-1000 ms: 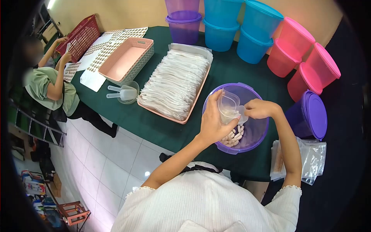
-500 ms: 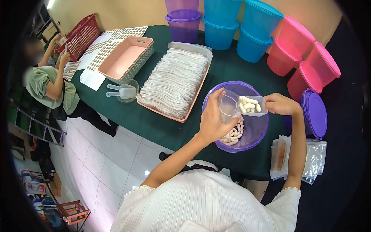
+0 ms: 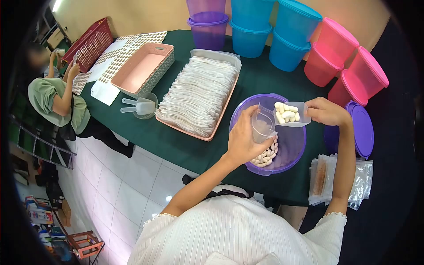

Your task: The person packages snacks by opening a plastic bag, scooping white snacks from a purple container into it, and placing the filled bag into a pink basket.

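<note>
My left hand (image 3: pixel 244 139) is wrapped round a clear plastic pouch (image 3: pixel 264 124), its mouth held open over a purple tub (image 3: pixel 304 148). In my right hand (image 3: pixel 327 111) is a translucent scoop (image 3: pixel 302 120), gripped by its handle. White, capsule-shaped pieces (image 3: pixel 286 113) lie heaped in the scoop. The scoop's front edge is close beside the pouch's mouth, on its right. Below both hands, more of these pale pieces (image 3: pixel 266 158) rest in the bottom of the tub, partly hidden by my left hand.
Left of the tub stands a tray (image 3: pixel 211 137) packed with white pouches (image 3: pixel 198 92). Beyond it are spare scoops (image 3: pixel 143 107) and a pink basket (image 3: pixel 141 73). Stacked coloured tubs (image 3: pixel 289 39) line the back. Flat plastic packets (image 3: pixel 362 183) lie at right; another person (image 3: pixel 62 104) is far left.
My right hand has drawn the scoop slightly right and up, away from the pouch's mouth. The pouch in my left hand has turned a little. The pieces are still in the scoop.
</note>
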Motion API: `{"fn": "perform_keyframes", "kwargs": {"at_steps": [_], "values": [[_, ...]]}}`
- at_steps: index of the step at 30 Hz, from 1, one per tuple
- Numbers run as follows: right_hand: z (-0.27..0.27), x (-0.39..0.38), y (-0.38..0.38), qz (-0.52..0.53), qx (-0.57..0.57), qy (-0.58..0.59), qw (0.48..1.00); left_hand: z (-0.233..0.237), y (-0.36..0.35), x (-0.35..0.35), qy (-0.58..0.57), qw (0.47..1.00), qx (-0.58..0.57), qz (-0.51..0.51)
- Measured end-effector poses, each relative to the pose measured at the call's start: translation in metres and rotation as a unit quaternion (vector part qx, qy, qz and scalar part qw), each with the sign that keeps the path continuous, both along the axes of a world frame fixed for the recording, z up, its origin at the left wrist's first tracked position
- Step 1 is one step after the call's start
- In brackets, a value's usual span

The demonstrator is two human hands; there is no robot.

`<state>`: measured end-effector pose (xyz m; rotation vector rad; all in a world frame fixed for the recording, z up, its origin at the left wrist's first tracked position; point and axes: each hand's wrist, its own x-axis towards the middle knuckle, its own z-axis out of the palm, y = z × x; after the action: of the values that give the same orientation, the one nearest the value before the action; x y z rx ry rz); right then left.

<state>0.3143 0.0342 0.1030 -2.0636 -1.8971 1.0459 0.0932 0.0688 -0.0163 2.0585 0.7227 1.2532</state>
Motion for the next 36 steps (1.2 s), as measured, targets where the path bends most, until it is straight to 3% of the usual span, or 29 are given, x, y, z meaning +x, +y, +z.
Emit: {"fn": "perform_keyframes", "kwargs": {"at_steps": [8, 11, 14, 16, 19, 29, 36], "values": [[0.025, -0.007, 0.008, 0.035, 0.04, -0.081, 0.995, 0.001, 0.001, 0.0, 0.005, 1.0, 0.008, 0.005], [0.032, -0.006, 0.01, 0.033, 0.04, -0.088, 0.995, 0.002, 0.001, 0.0, 0.057, 0.998, 0.007, 0.001], [0.048, -0.023, 0.011, 0.039, 0.025, -0.154, 0.987, 0.001, 0.002, 0.001, 0.059, 0.998, 0.007, -0.004], [0.057, -0.036, 0.012, 0.055, 0.008, -0.27, 0.961, 0.0, 0.002, 0.001, 0.066, 0.998, 0.015, 0.0], [0.064, -0.048, 0.015, 0.06, 0.006, -0.322, 0.945, 0.003, 0.002, 0.0, 0.07, 0.997, 0.013, -0.004], [0.067, -0.064, 0.015, 0.082, 0.032, -0.374, 0.923, 0.004, 0.001, 0.0, 0.066, 0.998, 0.005, -0.004], [0.063, -0.068, -0.006, 0.064, 0.137, -0.413, 0.898, 0.003, 0.003, -0.002, 0.049, 0.999, 0.007, -0.017]]}}
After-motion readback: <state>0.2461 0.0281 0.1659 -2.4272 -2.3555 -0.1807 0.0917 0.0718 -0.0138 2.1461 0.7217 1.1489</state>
